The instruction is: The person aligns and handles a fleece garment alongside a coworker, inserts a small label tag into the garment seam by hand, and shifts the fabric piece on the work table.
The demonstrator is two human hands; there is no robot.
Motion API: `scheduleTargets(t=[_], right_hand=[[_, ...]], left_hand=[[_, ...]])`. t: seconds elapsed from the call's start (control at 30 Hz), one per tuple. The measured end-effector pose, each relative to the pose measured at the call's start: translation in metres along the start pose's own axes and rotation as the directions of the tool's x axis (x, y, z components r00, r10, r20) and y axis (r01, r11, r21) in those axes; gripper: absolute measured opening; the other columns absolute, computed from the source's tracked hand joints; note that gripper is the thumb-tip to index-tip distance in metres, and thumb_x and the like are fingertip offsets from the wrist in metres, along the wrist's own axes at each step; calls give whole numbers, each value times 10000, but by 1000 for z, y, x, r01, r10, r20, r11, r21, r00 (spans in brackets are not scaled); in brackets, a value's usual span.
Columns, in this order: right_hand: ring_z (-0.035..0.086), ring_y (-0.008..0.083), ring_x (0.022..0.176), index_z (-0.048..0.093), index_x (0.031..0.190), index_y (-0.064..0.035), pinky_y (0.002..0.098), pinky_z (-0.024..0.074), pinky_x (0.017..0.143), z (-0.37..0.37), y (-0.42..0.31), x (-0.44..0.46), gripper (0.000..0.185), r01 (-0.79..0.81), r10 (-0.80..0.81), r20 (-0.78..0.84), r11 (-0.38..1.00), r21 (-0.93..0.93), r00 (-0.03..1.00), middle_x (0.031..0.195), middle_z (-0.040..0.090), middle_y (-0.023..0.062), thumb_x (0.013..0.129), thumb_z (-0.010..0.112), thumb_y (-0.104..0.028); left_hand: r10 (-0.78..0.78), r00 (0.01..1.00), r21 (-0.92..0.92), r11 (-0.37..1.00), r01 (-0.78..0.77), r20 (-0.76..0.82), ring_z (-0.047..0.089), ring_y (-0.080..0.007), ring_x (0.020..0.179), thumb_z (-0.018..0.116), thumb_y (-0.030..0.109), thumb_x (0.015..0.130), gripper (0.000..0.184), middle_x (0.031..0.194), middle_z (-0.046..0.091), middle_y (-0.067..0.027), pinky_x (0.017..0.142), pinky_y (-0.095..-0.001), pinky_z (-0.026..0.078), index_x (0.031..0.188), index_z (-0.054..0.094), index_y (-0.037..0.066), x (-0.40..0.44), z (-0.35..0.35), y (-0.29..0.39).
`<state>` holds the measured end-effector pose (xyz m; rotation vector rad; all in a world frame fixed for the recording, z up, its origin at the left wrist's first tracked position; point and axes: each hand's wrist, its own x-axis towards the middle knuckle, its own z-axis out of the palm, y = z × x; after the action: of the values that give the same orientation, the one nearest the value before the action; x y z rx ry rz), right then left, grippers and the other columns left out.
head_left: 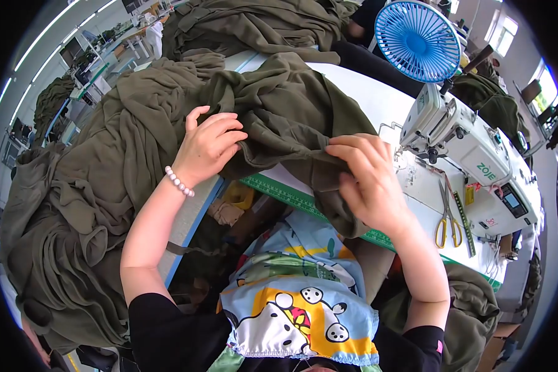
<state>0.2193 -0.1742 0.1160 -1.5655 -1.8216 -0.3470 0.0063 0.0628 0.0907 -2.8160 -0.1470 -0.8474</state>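
An olive-green cloth garment lies bunched over the front of the white sewing table. My left hand, with a beaded bracelet at the wrist, has its fingers curled on a fold of it; the thumb is hidden. On the other side, my right hand grips the garment's edge between fingers and thumb. Part of the cloth hangs over the table's front edge, below my right hand. To the right of that hand stands a white sewing machine.
Large heaps of olive-green cloth lie at left and more cloth at the back. Yellow-handled scissors and a green ruler rest beside the machine. A blue fan stands behind it. Green measuring tape runs along the table edge.
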Motion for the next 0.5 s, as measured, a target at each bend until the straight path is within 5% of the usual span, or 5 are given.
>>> scheduleTargets(t=[0.27,0.37,0.43,0.5], right_hand=[[536,268,964,599,1059,-52,382,364,892,32,6,25,343,21,-28,49,991,129,998,969,607,93,725,678,-45],[542,261,930,632,972,-63,367,384,862,4,23,25,264,30,-25,43,993,-118,999,877,622,57,714,684,-35],[542,264,921,637,933,-63,368,396,852,-24,29,24,240,-43,31,-69,984,-172,997,856,623,49,701,669,-7],[542,268,911,641,894,-64,368,407,841,-33,34,13,222,-134,99,-168,967,-215,981,835,624,40,689,654,21]], left_hand=[[23,989,-44,999,-17,144,607,-210,1013,731,113,702,170,909,644,-30,1040,-438,275,859,665,105,19,-18,-49],[46,967,-45,998,-36,250,636,-217,914,743,164,722,136,774,636,-37,999,-400,356,815,665,101,37,-45,-52],[115,987,-428,891,-151,-110,635,-231,733,736,208,749,139,659,603,-53,844,-363,475,765,650,100,57,-82,-2],[400,914,-517,769,-375,-67,605,-226,640,714,239,778,159,656,602,-38,652,-329,501,750,632,105,70,-97,49]])
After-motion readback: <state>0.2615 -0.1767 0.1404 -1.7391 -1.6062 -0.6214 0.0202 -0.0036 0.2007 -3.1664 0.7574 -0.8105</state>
